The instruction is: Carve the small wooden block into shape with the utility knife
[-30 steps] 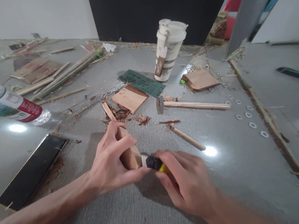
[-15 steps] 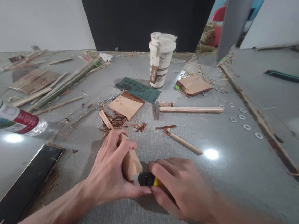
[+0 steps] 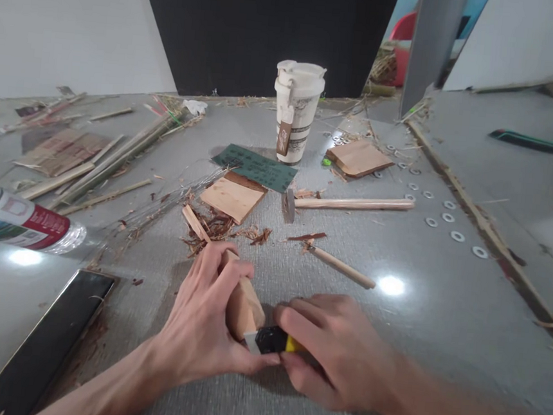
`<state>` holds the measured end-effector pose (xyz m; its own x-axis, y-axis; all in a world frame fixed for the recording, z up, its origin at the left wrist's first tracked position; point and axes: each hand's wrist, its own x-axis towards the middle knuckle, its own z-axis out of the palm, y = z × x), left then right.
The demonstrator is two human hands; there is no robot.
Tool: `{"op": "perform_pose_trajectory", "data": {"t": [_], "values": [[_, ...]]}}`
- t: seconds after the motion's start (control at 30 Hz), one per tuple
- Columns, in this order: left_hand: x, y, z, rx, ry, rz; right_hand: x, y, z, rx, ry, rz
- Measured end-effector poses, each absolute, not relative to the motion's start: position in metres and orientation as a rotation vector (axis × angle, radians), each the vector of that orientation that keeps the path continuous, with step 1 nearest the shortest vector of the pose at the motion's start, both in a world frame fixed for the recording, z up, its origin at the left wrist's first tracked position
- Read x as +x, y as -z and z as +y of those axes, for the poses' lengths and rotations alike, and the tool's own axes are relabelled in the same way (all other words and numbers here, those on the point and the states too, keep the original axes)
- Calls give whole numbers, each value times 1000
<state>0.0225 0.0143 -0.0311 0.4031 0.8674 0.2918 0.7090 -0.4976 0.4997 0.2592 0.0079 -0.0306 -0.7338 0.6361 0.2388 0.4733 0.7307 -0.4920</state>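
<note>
A pale wood block (image 3: 244, 308) stands tilted on the grey mat, with my left hand (image 3: 209, 311) wrapped round it from the left. My right hand (image 3: 332, 348) is closed on a utility knife (image 3: 272, 340) with a black and yellow body. Its short blade touches the near end of the block, just above my left thumb. Beyond the hands, brown shavings (image 3: 214, 225) lie beside a flat piece of wood (image 3: 233, 197).
A hammer (image 3: 354, 204), a thin stick (image 3: 341, 267) and a lidded cup (image 3: 295, 112) stand or lie ahead. A bottle (image 3: 28, 219) and a black phone-like slab (image 3: 44, 342) are at left. Several washers (image 3: 447, 217) and a long strip (image 3: 487, 232) lie at right.
The knife and my right hand have shifted very slightly to the right, and more of the blade shows. My left hand keeps its hold on the block.
</note>
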Motion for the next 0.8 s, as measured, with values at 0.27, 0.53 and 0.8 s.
{"op": "perform_pose_trajectory", "data": {"t": [0.27, 0.53, 0.8], "values": [[24, 31, 15, 2375, -727, 1352, 258, 31, 9, -857, -631, -2529], [23, 33, 15, 2383, -705, 1357, 260, 31, 10, -909, -681, -2522], [22, 33, 16, 2407, -692, 1323, 261, 32, 9, -935, -676, -2513]]}}
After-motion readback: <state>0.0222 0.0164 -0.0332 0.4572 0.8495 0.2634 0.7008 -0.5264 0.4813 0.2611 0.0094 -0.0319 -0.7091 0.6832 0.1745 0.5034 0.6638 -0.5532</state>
